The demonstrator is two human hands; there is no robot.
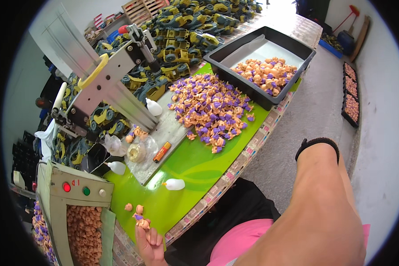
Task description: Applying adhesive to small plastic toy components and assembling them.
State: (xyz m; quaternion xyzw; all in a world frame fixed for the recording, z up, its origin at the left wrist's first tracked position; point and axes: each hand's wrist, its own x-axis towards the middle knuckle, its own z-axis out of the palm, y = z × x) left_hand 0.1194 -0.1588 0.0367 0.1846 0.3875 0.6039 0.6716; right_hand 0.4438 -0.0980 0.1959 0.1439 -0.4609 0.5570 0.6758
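My left hand point(151, 248) is at the lower edge, its thumb and fingers closed on a small flesh-coloured doll figure point(142, 221) with purple clothing. Just beyond it a loose round doll head point(128, 207) lies on the green table mat point(190, 195). My right arm rises at the right with a black band around it; the right hand itself cannot be seen. A white squeeze bottle point(174, 184) lies on the mat beyond my left hand.
A heap of purple-clothed doll figures point(210, 108) covers the mat's far part, beside a black tray point(270, 98) holding more. At left stand a metal press point(133, 106) and a machine box point(53, 177) with buttons. Toy vehicles point(177, 44) pile up behind. An orange lighter-like item point(162, 152) lies on the press base.
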